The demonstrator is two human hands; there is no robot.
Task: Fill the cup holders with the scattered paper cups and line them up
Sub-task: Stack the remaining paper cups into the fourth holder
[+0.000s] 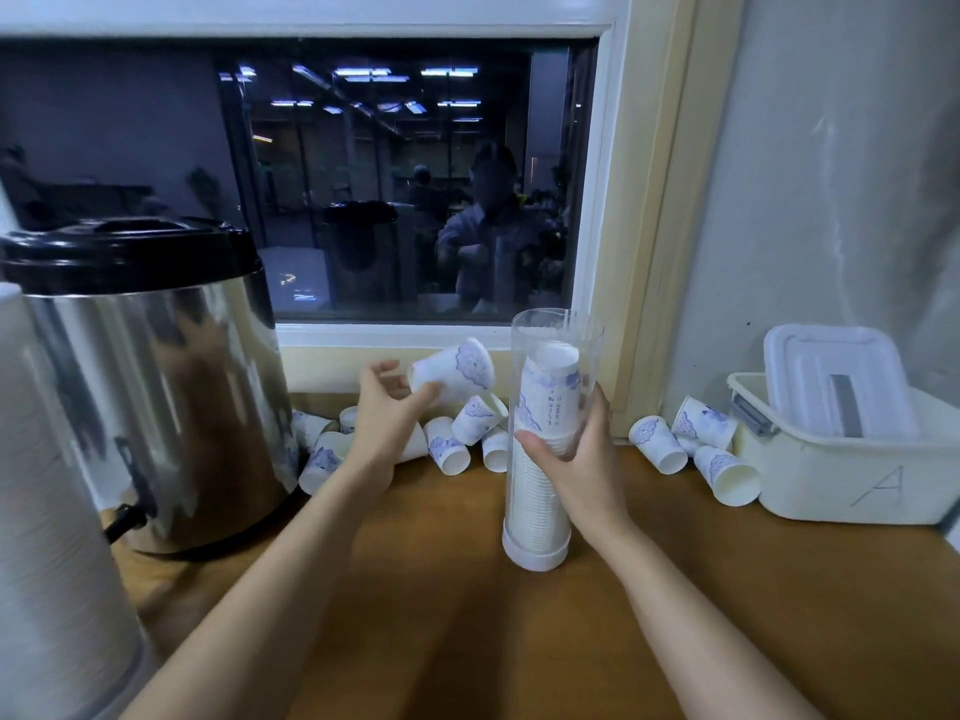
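A clear plastic cup holder (pixel 550 532) stands upright on the wooden counter, holding a tall stack of white paper cups that reaches near its open top. My right hand (pixel 576 454) grips the tube around its middle. My left hand (pixel 387 407) pinches one white paper cup with a blue pattern (pixel 457 366), held on its side in the air left of the holder's top. Several more patterned cups (pixel 449 444) lie scattered on the counter behind my left hand. Three others (pixel 691 444) lie to the right of the holder. A second filled holder (pixel 47 511) stands at the near left edge.
A large steel drinks urn (pixel 156 376) with a black lid and a tap stands at the left. A cream plastic box marked A (pixel 852 459) with a loose lid sits at the right. A dark window and wall lie behind the counter (pixel 441 615).
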